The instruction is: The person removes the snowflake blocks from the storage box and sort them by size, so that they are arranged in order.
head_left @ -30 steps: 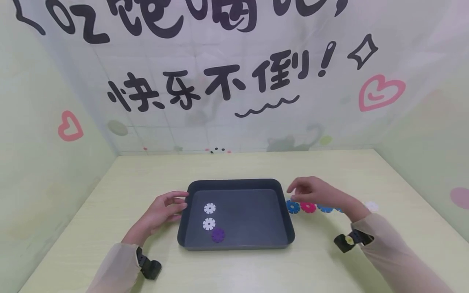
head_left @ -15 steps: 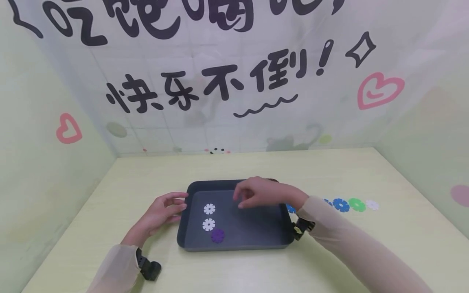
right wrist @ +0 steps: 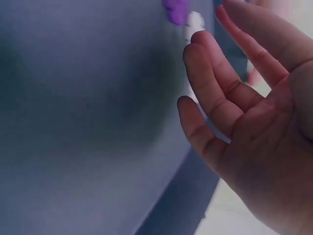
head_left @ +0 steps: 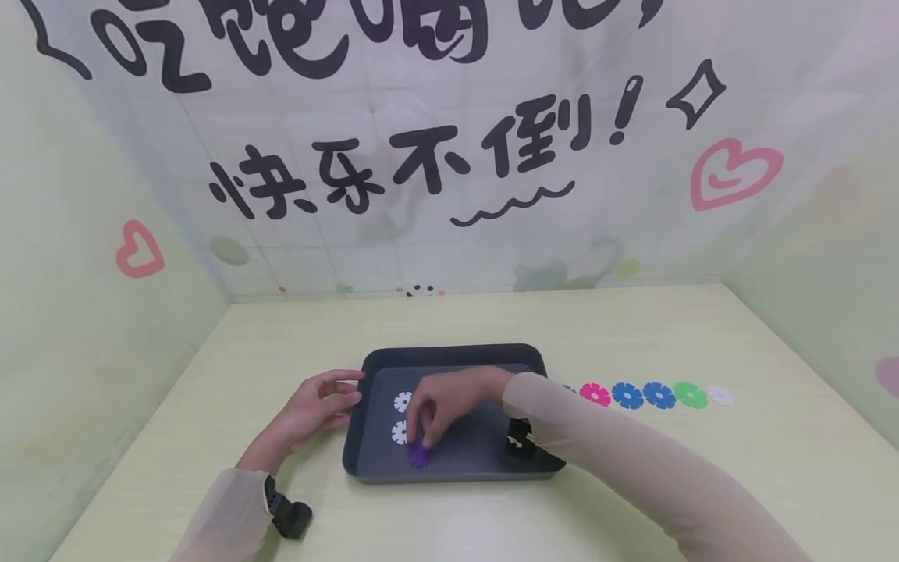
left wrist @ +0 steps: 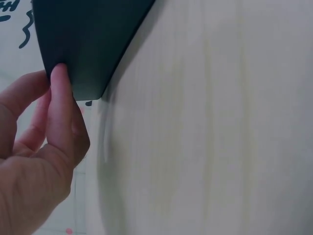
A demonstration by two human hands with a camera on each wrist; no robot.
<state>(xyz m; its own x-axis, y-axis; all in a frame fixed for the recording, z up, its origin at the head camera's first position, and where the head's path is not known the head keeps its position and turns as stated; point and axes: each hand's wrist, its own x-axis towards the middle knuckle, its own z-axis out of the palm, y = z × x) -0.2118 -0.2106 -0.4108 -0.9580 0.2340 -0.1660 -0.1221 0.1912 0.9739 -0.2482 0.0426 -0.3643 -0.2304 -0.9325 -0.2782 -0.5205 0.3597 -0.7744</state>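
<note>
Hovering or touching, can't tell which: our right hand (head_left: 449, 402) is over the purple disc (head_left: 419, 456) in the tray (head_left: 449, 477), near its front-left corner. Thumb and forefinger point down at it, but no view settles whether they grasp it; the other fingers are loosely bent with nothing visible in them. Our left hand (head_left: 316, 402) has relaxed fingers against the tray's outer left wall, not wrapped round it.

Handling, our guess: disc is light, thin, stiff plastic, a bit slippery, hard to break. If it lies flat there's little to grab, so we'd take opposite edges and use the notches for bite. Tray looks rigid but might slide if pushed; left fingers could brace it.

Room: lower white disc (head_left: 399, 432) sits just beside the purple one, upper white disc (head_left: 402, 402) behind that; a slip that way could bump them. Front and left walls are near too. More room to the right, under our forearm. Outside, a row of discs (head_left: 627, 396) runs right along the tabletop (head_left: 632, 328), its near end partly hidden by our sleeve (head_left: 597, 437).
</note>
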